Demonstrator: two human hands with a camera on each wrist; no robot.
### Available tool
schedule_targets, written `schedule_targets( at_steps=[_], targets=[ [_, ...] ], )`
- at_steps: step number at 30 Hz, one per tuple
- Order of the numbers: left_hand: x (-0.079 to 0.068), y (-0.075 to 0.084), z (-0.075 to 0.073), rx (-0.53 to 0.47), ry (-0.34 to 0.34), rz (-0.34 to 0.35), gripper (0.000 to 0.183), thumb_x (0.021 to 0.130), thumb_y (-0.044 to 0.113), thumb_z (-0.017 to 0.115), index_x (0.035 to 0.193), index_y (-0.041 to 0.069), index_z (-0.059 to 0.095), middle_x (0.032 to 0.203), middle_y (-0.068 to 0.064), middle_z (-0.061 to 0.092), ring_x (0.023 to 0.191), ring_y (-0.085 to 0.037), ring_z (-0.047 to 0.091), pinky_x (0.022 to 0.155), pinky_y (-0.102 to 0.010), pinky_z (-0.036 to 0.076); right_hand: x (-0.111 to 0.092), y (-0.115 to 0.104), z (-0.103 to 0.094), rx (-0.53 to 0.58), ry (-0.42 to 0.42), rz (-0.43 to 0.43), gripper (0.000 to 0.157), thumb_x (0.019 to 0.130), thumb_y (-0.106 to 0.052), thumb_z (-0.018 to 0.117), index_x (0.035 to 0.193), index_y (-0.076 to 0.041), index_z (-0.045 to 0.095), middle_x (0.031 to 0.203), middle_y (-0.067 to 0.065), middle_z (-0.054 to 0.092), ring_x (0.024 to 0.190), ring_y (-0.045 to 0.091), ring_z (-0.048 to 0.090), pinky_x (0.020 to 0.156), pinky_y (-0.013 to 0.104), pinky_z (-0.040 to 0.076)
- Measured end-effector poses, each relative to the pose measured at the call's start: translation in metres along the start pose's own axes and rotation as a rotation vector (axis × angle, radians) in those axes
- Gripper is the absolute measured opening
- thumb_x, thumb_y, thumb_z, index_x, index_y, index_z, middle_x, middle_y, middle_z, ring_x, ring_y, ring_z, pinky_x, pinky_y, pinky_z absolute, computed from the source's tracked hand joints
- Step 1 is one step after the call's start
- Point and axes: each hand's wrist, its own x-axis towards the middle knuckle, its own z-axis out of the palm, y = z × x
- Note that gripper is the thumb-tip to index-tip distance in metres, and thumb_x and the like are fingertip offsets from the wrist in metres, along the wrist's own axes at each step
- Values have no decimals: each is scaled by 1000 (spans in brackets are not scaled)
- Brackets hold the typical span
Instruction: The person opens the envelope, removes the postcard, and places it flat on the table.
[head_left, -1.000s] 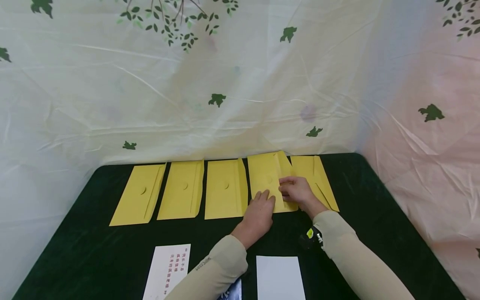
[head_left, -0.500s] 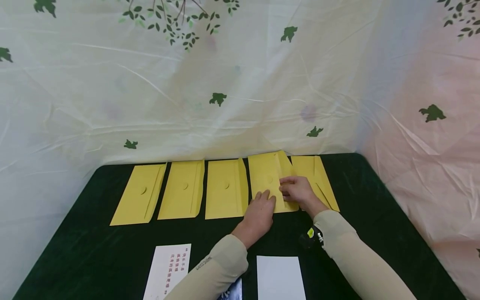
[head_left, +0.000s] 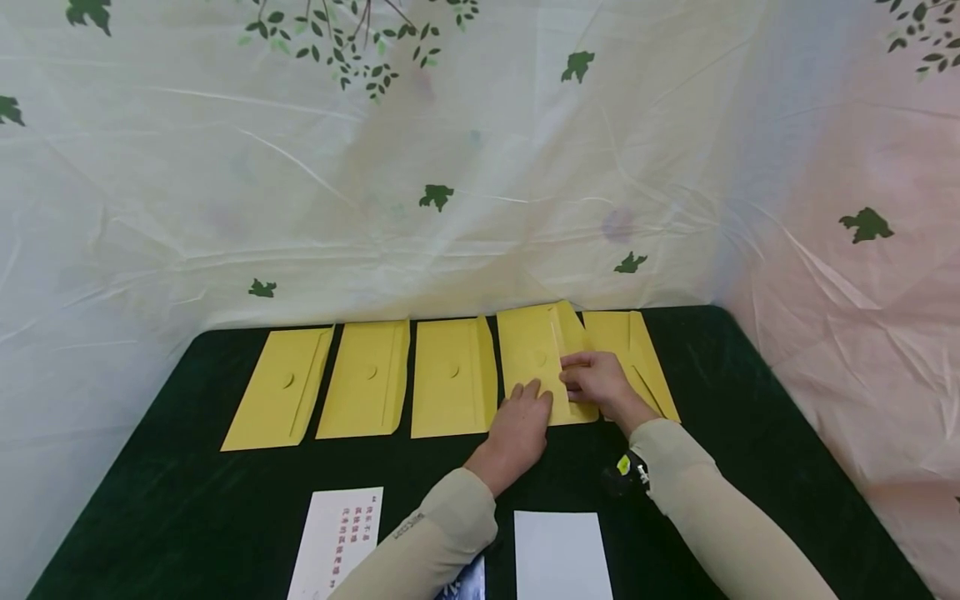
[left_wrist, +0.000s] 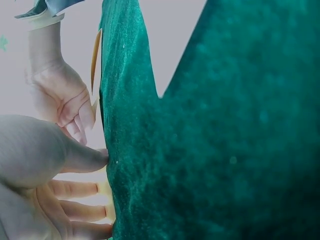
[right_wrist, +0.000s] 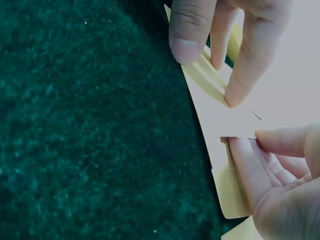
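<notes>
Fingers extended, my left hand presses on the lower part of a yellow envelope, fourth from the left in a row. The thumb of my right hand lies on top of this envelope's edge beside its flap, and the fingers reach underneath, so the edge is pinched. In the right wrist view the right hand holds that edge above the flap, while the left thumb presses near the envelope's border. The left wrist view shows the left hand low over the cloth and the right hand beyond it.
Three yellow envelopes lie to the left and another envelope to the right, partly under the right hand. Nearer are a white card with red characters, a plain white card and a blue picture, mostly hidden by the left sleeve.
Both hands keep their places on the same envelope. Only a very slight shift of the whole head view shows.
</notes>
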Motion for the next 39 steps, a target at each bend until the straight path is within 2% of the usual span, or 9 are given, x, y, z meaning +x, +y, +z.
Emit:
schedule_targets(
  at_steps=[13, 27, 39],
  targets=[
    [3, 0, 2, 0, 2, 10, 40, 94, 16, 73, 131, 6, 62, 138, -14, 56, 122, -31, 56, 97, -47, 52, -1, 0, -2, 0, 22, -2, 33, 98, -7, 64, 129, 4, 64, 115, 22, 69, 89, 25, 72, 72, 34, 61],
    [5, -2, 2, 19, -7, 1, 35, 91, 16, 75, 124, 7, 66, 132, -13, 59, 113, -28, 57, 91, -44, 55, 2, 3, -13, -27, 44, 27, 35, 99, -10, 64, 132, 1, 62, 121, 21, 65, 91, 24, 70, 74, 31, 60],
    [7, -3, 4, 18, -29, -8, 36, 93, 16, 73, 127, 8, 65, 137, -13, 57, 122, -31, 56, 96, -45, 53, 1, 3, -16, -38, 51, 20, 36, 100, -10, 63, 134, 0, 61, 124, 21, 63, 92, 23, 69, 74, 29, 60]
  ],
)
